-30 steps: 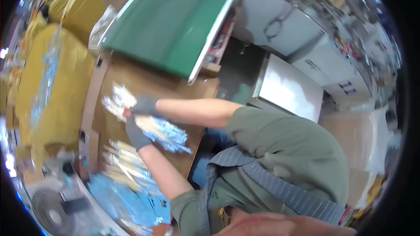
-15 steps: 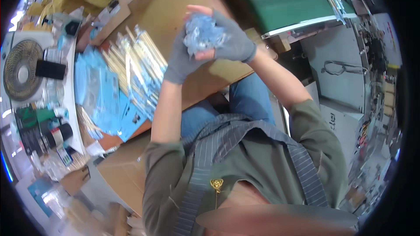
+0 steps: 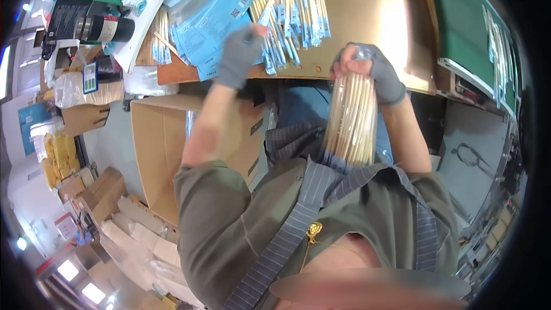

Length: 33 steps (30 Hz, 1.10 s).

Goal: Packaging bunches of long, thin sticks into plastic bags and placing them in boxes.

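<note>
A thick bundle of plastic-wrapped wooden chopsticks (image 3: 351, 117) hangs upright in front of my lap, its blue-printed ends lowest. My right hand (image 3: 374, 73), in a grey fingerless glove, is closed around its upper end. My left hand (image 3: 240, 57), gloved the same way, is over the front edge of the table, above the flat blue printed plastic bags (image 3: 198, 37). Motion smears its fingers, so whether they grip anything is unclear. Just beyond it lies a loose pile of wrapped chopsticks (image 3: 313, 8), and a smaller bunch (image 3: 162, 37) rests left of the bags.
Below the table at left stands an open cardboard box (image 3: 158, 155). A dark flask (image 3: 106, 28) stands on the white side surface. To the right, more wrapped sticks (image 3: 498, 57) lie on a green surface (image 3: 465, 17). The brown tabletop (image 3: 356, 6) has a raised wooden edge.
Both hands were cupped around the bundle's crinkled ends over the table. Now my right hand alone holds it, lower and nearer my body; my left hand has moved away to the bags.
</note>
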Each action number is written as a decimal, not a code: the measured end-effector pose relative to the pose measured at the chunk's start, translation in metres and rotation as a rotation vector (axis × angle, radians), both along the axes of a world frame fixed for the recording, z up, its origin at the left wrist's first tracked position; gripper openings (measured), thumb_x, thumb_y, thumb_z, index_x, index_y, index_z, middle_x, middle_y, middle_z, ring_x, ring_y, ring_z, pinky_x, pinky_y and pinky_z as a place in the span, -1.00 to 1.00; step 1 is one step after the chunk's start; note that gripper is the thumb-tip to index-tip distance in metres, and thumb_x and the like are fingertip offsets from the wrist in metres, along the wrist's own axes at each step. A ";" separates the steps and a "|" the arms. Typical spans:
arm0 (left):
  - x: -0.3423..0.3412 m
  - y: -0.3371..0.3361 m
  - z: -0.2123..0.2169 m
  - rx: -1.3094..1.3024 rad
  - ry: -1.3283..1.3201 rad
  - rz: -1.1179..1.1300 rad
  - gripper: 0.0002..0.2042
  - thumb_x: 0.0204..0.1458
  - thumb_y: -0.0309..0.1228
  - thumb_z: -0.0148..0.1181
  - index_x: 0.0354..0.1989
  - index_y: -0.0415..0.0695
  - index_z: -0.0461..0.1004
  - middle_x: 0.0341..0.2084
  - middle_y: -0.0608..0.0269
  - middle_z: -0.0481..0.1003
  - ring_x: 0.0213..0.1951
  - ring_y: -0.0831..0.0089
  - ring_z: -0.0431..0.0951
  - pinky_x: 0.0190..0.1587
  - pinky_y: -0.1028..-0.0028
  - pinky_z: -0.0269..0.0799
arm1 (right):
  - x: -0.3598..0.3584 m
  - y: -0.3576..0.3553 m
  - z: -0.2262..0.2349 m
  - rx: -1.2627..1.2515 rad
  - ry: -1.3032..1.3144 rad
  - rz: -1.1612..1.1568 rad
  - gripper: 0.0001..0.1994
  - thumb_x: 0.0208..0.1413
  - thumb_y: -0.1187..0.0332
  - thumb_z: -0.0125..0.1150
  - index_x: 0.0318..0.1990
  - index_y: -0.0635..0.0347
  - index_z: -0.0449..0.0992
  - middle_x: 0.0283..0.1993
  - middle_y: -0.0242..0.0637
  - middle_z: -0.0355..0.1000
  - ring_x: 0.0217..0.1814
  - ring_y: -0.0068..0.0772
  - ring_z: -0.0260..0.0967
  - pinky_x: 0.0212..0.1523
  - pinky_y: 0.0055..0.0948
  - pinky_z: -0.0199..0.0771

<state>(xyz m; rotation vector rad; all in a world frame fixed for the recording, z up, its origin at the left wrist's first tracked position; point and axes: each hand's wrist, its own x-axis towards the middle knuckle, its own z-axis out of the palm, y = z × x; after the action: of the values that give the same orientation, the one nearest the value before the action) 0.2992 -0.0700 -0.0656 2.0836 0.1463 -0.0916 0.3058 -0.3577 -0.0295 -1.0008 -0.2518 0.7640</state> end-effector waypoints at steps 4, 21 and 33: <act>0.039 0.074 -0.050 1.035 -0.286 -0.055 -0.67 0.05 -0.20 -0.05 -0.25 -0.23 0.45 -0.30 -0.09 0.48 -0.21 -0.03 0.48 -0.15 0.11 0.37 | -0.012 0.012 0.005 -0.033 -0.012 -0.048 -0.84 -0.07 0.34 0.14 -0.49 0.26 0.44 -0.39 -0.16 0.43 -0.29 -0.35 0.39 -0.20 -0.40 0.38; 0.009 0.006 0.043 -0.214 -0.289 -0.009 -0.83 0.07 -0.42 0.06 -0.30 -0.29 0.41 -0.47 0.20 0.45 -0.47 0.43 0.42 -0.42 0.47 0.37 | -0.011 0.037 -0.002 -0.081 -0.136 -0.170 -0.54 -0.14 0.33 0.18 -0.05 0.43 0.42 -0.34 -0.22 0.50 -0.31 -0.48 0.42 -0.26 -0.54 0.37; 0.010 -0.155 0.046 -0.602 -0.186 -0.083 -0.74 0.13 -0.26 0.05 -0.34 -0.27 0.41 -0.41 0.13 0.47 -0.32 0.36 0.43 -0.21 0.39 0.35 | -0.029 -0.043 -0.016 0.000 -0.183 -0.429 -0.51 -0.11 0.33 0.13 0.05 0.34 0.36 -0.39 -0.24 0.50 -0.33 -0.49 0.44 -0.24 -0.51 0.40</act>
<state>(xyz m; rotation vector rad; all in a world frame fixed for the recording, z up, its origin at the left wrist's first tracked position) 0.3095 -0.2247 -0.0198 1.4862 -0.0766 0.0096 0.2770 -0.4009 -0.0458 -1.0798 -0.1853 0.2831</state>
